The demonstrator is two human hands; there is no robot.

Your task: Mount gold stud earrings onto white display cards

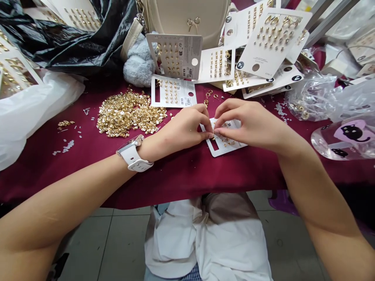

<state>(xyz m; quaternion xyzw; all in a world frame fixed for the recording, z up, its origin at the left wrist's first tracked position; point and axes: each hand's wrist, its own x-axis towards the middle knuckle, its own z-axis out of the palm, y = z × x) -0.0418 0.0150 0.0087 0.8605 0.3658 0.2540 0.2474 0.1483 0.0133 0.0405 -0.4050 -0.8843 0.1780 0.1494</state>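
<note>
Carefully, the left hand and right hand are working close together, their fingertips pinching something too small to make out over a white earring card lying on the maroon-covered worktop. A heap of loose gold earring pieces is sitting near the left wrist. A slipping pinch could flick a tiny piece away, while a careless forearm sweep could scatter the heap.

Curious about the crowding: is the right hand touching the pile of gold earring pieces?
Apart: the head view shows the left hand between the right hand and the gold pile.
</note>
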